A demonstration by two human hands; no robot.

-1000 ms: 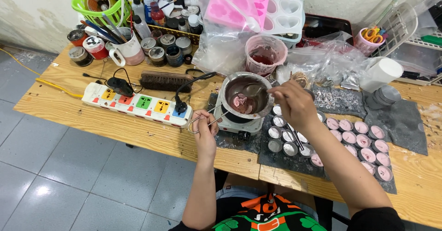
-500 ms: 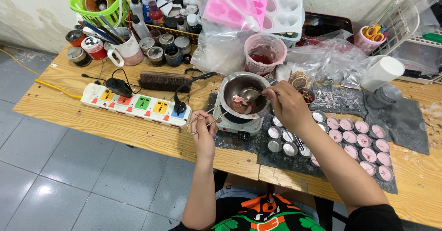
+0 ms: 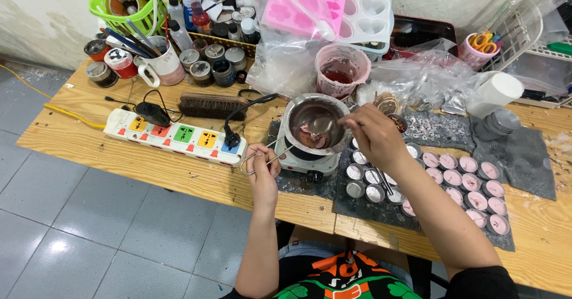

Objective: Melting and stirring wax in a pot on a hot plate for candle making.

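Observation:
A small steel pot [image 3: 294,112] with pink melted stuff in it sits on a small white hot plate [image 3: 301,163] at the table's front. My left hand [image 3: 262,166] grips the pot's wire handle [image 3: 255,161] at its left. My right hand [image 3: 375,135] holds a metal spoon [image 3: 323,124] with its bowl over the pot's inside. Just right of the pot, several small round tins [image 3: 364,175] lie on a dark mat [image 3: 530,156]; those further right hold pink filling [image 3: 471,183].
A white power strip [image 3: 173,135] with plugs and a brush [image 3: 211,105] lie left of the pot. Behind stand a pink cup [image 3: 341,72], pink and white moulds [image 3: 333,7], plastic bags, jars, a mug and a green basket [image 3: 128,1]. A white cup [image 3: 494,93] is at right.
My right hand has moved left from the tins to the pot, bringing the spoon over it. My left hand has stayed on the wire handle.

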